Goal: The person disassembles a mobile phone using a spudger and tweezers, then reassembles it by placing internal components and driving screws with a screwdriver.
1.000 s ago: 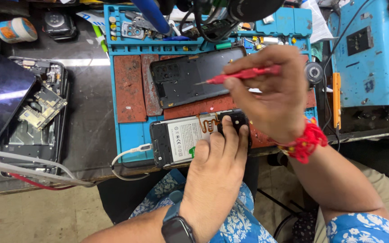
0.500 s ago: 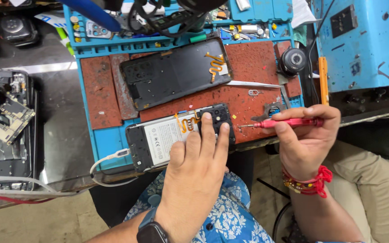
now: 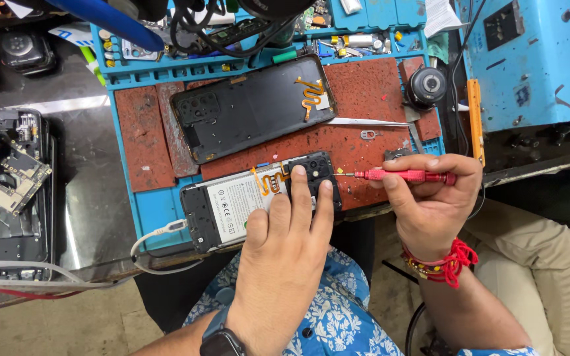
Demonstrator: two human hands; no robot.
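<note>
Left hand [image 3: 285, 257] lies flat on the opened phone [image 3: 258, 198], fingers spread and pressing it down, not clamped around anything; fingertips [image 3: 298, 177] reach the camera end. The phone sits back-off at the near edge of the blue and red work mat [image 3: 146, 138], white battery and an orange flex strip showing, a white cable [image 3: 156, 234] plugged into its left end. Right hand [image 3: 430, 198] is closed around a red screwdriver [image 3: 404, 175], held level, its tip pointing left, just beside the phone's camera corner. The removed back cover [image 3: 252, 109] lies on the mat behind the phone, well apart. Tweezers [image 3: 371, 122] lie to the right of the cover.
</note>
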